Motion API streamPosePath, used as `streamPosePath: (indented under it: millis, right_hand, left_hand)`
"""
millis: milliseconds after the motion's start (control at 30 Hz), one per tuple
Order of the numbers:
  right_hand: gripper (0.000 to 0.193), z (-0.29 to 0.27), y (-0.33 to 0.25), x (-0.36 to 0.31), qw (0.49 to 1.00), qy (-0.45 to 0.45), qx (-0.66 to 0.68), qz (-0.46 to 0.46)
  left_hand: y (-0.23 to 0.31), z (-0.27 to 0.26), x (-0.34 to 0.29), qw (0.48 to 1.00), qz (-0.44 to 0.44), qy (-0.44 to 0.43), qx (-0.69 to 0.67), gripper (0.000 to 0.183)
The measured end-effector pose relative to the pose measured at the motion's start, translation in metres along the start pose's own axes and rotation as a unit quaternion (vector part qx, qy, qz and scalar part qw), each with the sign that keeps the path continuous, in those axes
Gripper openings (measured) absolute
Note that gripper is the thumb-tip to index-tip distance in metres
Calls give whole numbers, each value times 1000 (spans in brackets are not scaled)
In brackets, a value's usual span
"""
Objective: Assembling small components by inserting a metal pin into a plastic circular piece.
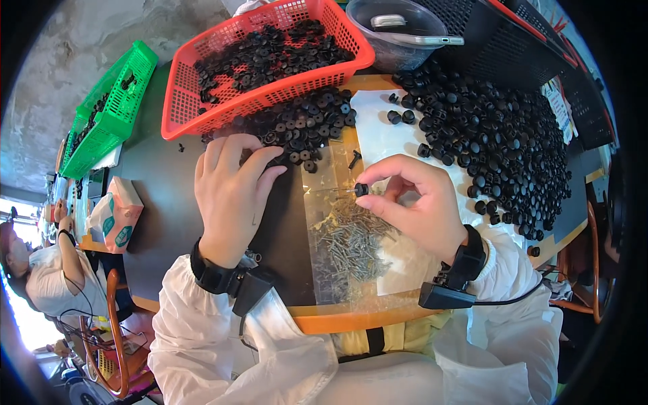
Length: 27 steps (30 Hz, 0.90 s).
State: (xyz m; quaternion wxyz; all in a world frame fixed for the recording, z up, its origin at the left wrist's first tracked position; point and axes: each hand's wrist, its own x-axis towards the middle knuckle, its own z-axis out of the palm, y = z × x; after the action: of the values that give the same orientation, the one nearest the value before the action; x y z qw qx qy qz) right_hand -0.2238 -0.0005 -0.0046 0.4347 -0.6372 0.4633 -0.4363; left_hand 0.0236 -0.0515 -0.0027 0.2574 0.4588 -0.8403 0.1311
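My right hand [422, 202] pinches a small black round knob [362, 190] between thumb and forefinger, with a thin metal screw [349, 190] sticking out of it to the left. My left hand [233, 192] is at the near edge of a heap of flat black discs with centre holes [317, 121]. Its thumb and forefinger close around what looks like one black disc [279, 159], partly hidden by the fingertips. Below my right hand lies a pile of loose silver screws [354, 246] on a clear plastic sheet [320, 270]. One dark screw-like piece [354, 159] lies above the pile.
A red basket [270, 93] of black parts stands behind the discs. Many black knobs [499, 142] heap on white paper at right. A clear tub [398, 50] holds a phone. Black crates [513, 47], a green basket [111, 115] and a tissue pack [121, 212] surround. Another person [57, 270] sits left.
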Motion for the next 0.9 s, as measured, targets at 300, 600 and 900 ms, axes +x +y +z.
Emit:
streamPosePath:
  millis: [300,600,900]
  right_hand:
    - [21,4,4,0,1000,-17,22,9]
    - [23,5,3,-2,999,-45,-9,-9]
    - [22,7,2,-2,999,-41,-7,-11]
  left_hand:
    - [32,-3,-9,874,-149,-43,-461,34]
    - [42,-5,-9,889,-62,-61,-450,37]
    - [41,-8,-12,906,-41,-50,-419,40]
